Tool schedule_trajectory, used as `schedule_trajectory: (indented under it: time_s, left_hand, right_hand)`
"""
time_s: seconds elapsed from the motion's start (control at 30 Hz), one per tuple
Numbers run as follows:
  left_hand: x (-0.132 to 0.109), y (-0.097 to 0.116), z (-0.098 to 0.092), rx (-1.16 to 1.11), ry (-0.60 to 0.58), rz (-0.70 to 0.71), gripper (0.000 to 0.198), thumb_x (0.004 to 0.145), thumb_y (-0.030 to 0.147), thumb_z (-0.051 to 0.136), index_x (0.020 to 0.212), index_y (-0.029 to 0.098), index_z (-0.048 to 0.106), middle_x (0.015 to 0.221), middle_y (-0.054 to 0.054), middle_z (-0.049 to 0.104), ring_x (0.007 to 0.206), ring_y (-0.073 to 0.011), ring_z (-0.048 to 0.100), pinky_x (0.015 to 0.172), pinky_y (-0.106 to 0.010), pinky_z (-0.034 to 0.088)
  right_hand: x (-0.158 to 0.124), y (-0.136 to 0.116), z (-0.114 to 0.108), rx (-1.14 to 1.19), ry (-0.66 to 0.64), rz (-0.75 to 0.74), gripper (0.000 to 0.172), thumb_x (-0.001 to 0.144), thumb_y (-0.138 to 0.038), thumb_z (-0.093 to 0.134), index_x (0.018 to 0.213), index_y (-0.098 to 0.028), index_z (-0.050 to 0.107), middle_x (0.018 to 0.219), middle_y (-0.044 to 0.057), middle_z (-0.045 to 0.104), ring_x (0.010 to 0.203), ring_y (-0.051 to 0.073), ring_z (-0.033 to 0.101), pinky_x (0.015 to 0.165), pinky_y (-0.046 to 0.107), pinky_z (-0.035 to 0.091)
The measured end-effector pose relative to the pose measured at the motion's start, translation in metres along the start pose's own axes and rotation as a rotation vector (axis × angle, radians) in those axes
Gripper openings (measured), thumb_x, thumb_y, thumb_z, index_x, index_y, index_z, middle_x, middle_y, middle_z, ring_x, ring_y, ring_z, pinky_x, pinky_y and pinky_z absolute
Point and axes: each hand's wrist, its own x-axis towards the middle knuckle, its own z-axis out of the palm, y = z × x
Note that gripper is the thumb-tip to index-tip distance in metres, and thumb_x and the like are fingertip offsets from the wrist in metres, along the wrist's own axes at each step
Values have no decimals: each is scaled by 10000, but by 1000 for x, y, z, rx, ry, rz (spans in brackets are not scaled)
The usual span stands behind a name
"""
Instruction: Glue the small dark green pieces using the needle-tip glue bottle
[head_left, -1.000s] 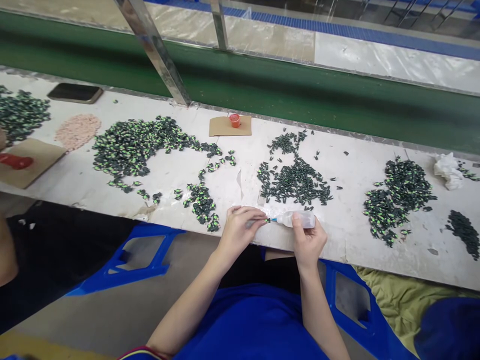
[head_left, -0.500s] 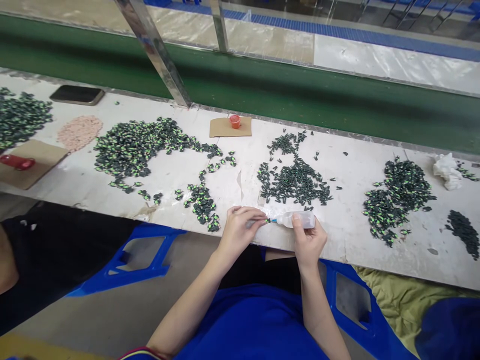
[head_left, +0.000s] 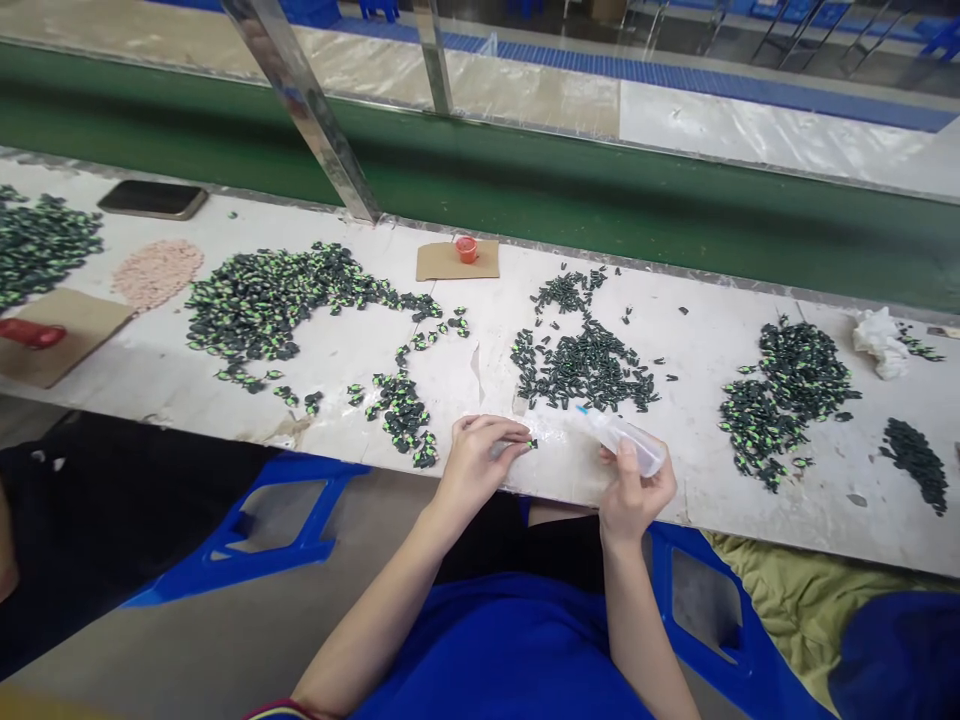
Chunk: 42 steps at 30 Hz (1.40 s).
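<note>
Between the fingertips of my left hand [head_left: 480, 455] is a small dark green piece with bright green marks [head_left: 532, 444], pinched just above the table's front edge. My right hand [head_left: 636, 500] is wrapped round a translucent squeeze bottle [head_left: 626, 442] with a blue tip, tilted up and to the left, its nozzle apart from the piece. Beyond both hands lies a loose pile of small dark green parts [head_left: 589, 362]. Left of my left hand is a cluster of dark pieces with bright green marks [head_left: 403, 415].
A red cup [head_left: 466, 249] stands on a cardboard piece [head_left: 431, 262] at the back. More green piles [head_left: 795, 390], pale pink bits [head_left: 157, 272], a phone [head_left: 152, 199] and crumpled tissue [head_left: 879, 342] lie along the white table. A metal post [head_left: 315, 120] rises behind. Another person's dark clothing [head_left: 127, 510] shows at left.
My right hand has drawn the bottle back to the right and tilted its nozzle upward, away from the small piece. My left hand keeps its pinch in nearly the same place.
</note>
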Motion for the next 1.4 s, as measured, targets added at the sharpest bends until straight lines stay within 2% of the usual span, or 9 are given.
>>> schedule_trajectory:
  time_s: [0.23,0.47,0.6,0.7,0.8,0.97,1.13,1.3,1.4]
  left_hand:
    - [-3,-2,1,81,8,96,144,772,176,714,898,247,711,1011,-39,732,1026,-235,625,924,-422,419]
    - [-11,-9,5,108,41,160,145,831,160,631,878,266,719,1087,-51,694,1072,-245,586,937,-450,440]
    - [-13,-10,2,52,65,164,148,849,182,605,829,267,724,1031,-41,717,1072,-255,583,946,-464,459]
    - [-17,-7,-2,-10,68,124,157,864,206,581,845,261,727,961,-39,737,1058,-252,599,929,-443,489]
    - [-22,0,-4,-91,102,34,149,861,239,577,863,248,726,929,-37,739,962,-227,657,880,-387,531]
    - [-28,13,-3,-263,111,-74,108,822,278,615,792,225,704,818,-19,743,815,-196,704,778,-303,575]
    - [-27,23,-4,-337,122,-78,156,826,256,614,931,206,719,917,-45,748,873,-195,702,812,-299,567]
    - [-28,32,-7,-387,88,-24,161,840,236,606,900,201,752,877,-56,743,869,-196,678,813,-308,551]
    - [-30,34,-8,-416,71,-37,160,841,236,612,905,200,755,869,-58,740,862,-195,671,812,-306,543]
  right_hand:
    - [-4,-4,22,-81,-219,-71,435,630,-320,785,959,-203,524,917,62,706,856,208,693,821,374,556]
    - [-5,0,30,-162,-492,-84,476,690,-382,759,1104,-210,598,1082,89,710,991,234,680,881,404,557]
    - [7,-8,-3,-318,-359,-198,365,761,-440,697,1049,-217,668,1031,91,716,952,243,659,827,411,537]
    - [16,-13,-27,-548,-221,-148,275,822,-454,619,890,-203,709,911,89,708,865,248,634,804,421,496]
    - [18,-11,-36,-698,-251,-83,306,807,-489,618,846,-202,717,883,91,694,848,263,607,772,411,468]
    - [15,-5,-30,-766,-330,-143,280,823,-473,580,788,-219,692,827,85,677,828,271,570,734,396,437]
    - [16,-9,-30,-611,-405,-53,220,811,-416,594,759,-206,628,749,48,657,706,217,602,688,364,469]
    - [12,-24,-28,-303,-582,12,270,808,-369,642,1020,-208,684,801,37,678,709,171,621,679,305,508]
    - [8,-30,-25,-74,-729,81,158,748,-359,729,828,-224,743,765,27,675,700,156,621,654,274,518]
